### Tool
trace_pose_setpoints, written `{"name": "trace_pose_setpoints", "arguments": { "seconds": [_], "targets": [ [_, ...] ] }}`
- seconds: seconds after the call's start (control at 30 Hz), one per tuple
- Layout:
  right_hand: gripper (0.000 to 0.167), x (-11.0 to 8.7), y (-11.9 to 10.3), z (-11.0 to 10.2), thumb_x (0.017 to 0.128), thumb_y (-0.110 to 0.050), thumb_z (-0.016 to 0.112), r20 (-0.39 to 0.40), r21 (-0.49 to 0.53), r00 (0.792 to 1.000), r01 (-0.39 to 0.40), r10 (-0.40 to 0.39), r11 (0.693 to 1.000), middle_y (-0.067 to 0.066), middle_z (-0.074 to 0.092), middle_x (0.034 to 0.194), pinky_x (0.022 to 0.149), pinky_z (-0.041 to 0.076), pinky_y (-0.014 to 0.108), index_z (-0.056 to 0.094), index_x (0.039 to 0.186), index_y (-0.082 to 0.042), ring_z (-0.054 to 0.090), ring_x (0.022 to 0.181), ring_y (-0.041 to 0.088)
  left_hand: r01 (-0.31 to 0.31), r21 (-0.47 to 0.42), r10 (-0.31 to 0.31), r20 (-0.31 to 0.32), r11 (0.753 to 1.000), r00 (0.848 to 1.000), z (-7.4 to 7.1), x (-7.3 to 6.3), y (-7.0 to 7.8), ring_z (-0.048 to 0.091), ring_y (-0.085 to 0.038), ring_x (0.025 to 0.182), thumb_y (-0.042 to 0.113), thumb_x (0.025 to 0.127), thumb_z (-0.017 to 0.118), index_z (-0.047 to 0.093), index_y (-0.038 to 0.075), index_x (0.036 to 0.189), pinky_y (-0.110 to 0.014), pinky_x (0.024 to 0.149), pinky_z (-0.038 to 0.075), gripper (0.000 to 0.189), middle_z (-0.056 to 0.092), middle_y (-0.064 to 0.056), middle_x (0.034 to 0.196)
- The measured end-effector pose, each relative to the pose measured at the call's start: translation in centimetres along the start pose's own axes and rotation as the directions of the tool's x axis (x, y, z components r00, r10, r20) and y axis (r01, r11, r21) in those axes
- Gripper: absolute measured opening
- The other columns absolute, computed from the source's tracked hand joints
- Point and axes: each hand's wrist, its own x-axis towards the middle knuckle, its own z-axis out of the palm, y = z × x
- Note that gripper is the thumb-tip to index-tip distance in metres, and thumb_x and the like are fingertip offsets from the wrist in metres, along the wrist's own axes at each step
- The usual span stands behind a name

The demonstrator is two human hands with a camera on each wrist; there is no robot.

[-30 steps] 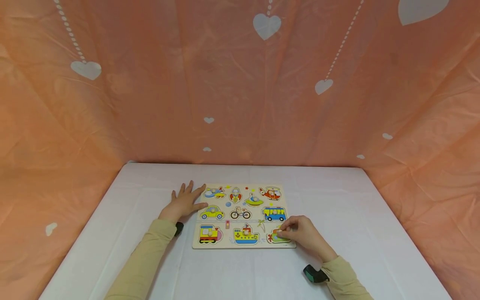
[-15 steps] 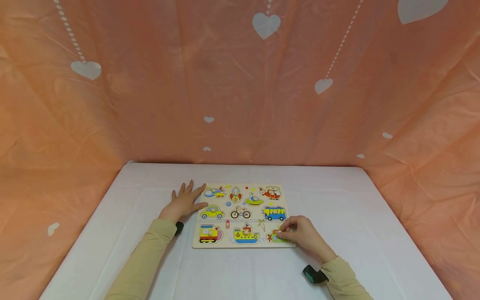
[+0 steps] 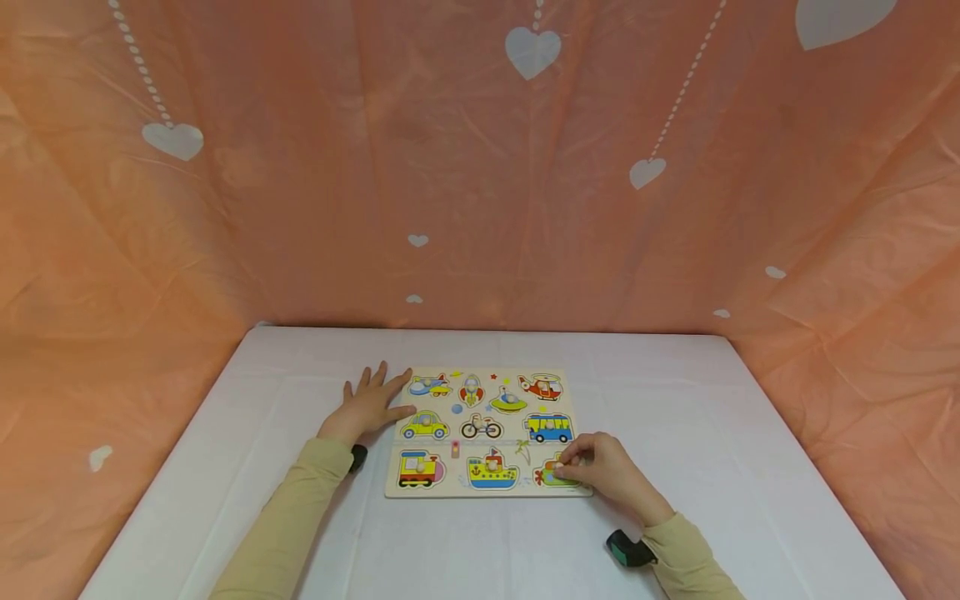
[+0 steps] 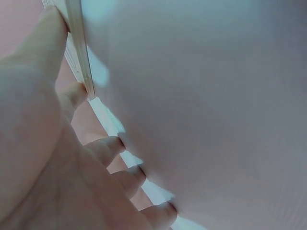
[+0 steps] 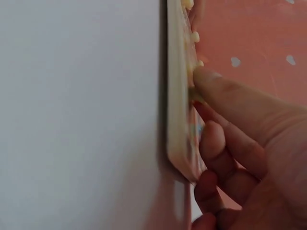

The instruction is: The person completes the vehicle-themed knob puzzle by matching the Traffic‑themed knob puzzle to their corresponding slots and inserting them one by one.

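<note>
A wooden knob puzzle board point(image 3: 450, 492) lies flat on the white table, filled with vehicle pieces such as a train point(image 3: 420, 469), a boat point(image 3: 492, 472) and a bus point(image 3: 549, 427). At its left edge my left hand point(image 3: 365, 408) is spread, thumb and index finger touching the board; in the left wrist view the other fingertips point(image 4: 163, 213) rest on the table. My right hand point(image 3: 611, 471) pinches the knob of the green submarine piece point(image 3: 551, 477) at the board's near right corner. That hand partly covers the piece, which sits at its place on the board.
The white table point(image 3: 480, 550) reaches out on all sides of the board. Behind and beside it hangs an orange cloth point(image 3: 480, 183) printed with white hearts. A dark wrist device point(image 3: 630, 548) sits at the right wrist.
</note>
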Motion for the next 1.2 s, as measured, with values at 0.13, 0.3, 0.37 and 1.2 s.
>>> {"name": "trace_pose_setpoints", "arguments": {
  "seconds": [0.13, 0.3, 0.37, 1.2],
  "targets": [
    [0.010, -0.1, 0.2, -0.6, 0.079, -0.020, 0.079, 0.052, 0.001, 0.998, 0.018, -0.018, 1.000, -0.006, 0.063, 0.079, 0.079, 0.038, 0.031, 0.072, 0.083, -0.013, 0.052, 0.083, 0.016, -0.003, -0.008, 0.003, 0.007, 1.000, 1.000, 0.1, 0.0, 0.1, -0.002, -0.052, 0.138, 0.048, 0.090, 0.062, 0.028, 0.015, 0.152, -0.071, 0.104, -0.002, 0.078, 0.005, -0.029, 0.155],
    [0.011, -0.1, 0.6, -1.2, 0.079, -0.018, 0.079, 0.086, -0.011, 0.995, 0.050, -0.049, 0.999, -0.007, 0.063, 0.081, 0.081, 0.040, 0.028, 0.073, 0.087, -0.014, 0.053, 0.084, 0.015, -0.008, -0.008, 0.008, 0.007, 1.000, 1.000, 0.0, -0.1, 0.1, -0.001, -0.053, 0.138, 0.047, 0.090, 0.061, 0.029, 0.014, 0.151, -0.072, 0.103, -0.001, 0.076, 0.005, -0.029, 0.154],
    [0.010, -0.1, 0.7, -1.4, 0.079, -0.017, 0.079, 0.094, -0.023, 0.994, 0.060, -0.057, 0.998, -0.007, 0.062, 0.080, 0.077, 0.042, 0.026, 0.073, 0.088, -0.015, 0.054, 0.082, 0.014, -0.008, -0.007, 0.008, 0.011, 1.000, 1.000, -0.1, -0.2, 0.1, -0.001, -0.053, 0.138, 0.047, 0.091, 0.061, 0.029, 0.014, 0.151, -0.071, 0.103, -0.001, 0.076, 0.005, -0.029, 0.154],
    [0.008, 0.7, 2.7, -7.2, 0.089, -0.012, 0.068, -0.066, -0.114, 0.998, -0.001, -0.006, 0.993, 0.001, 0.065, 0.079, 0.063, 0.046, 0.025, 0.068, 0.093, -0.005, 0.056, 0.073, 0.016, -0.002, 0.011, 0.002, 0.005, 1.000, 1.000, 0.0, -1.5, -1.0, 0.003, -0.050, 0.139, 0.054, 0.088, 0.060, 0.022, 0.015, 0.153, -0.068, 0.106, 0.002, 0.085, 0.009, -0.028, 0.155]
  ]
}}
